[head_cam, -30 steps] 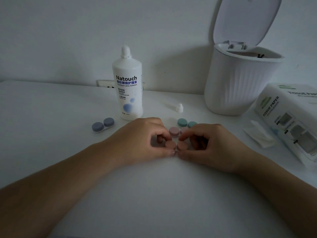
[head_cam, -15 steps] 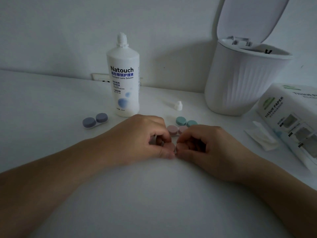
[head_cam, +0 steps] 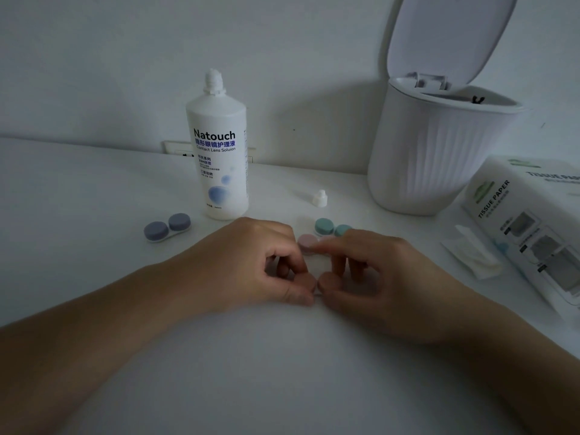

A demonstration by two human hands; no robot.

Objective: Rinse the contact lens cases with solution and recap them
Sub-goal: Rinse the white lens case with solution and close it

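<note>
At frame centre, your left hand (head_cam: 251, 265) and right hand (head_cam: 376, 277) each pinch a round salmon-pink plastic lens-case cap (head_cam: 309, 282); probably uncapping or recapping, so twist evenly.

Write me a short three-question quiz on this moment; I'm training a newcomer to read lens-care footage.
1. True or false: the solution bottle has its cap on.
2. Which case do both hands work on? A) blue-grey case B) teal case C) salmon case
3. Fill in: the lid of the white bin is ____.

Key:
1. False; its nozzle is bare, and the small white cap stands on the table.
2. C; the left hand and right hand each pinch one of its caps.
3. Open.
</note>
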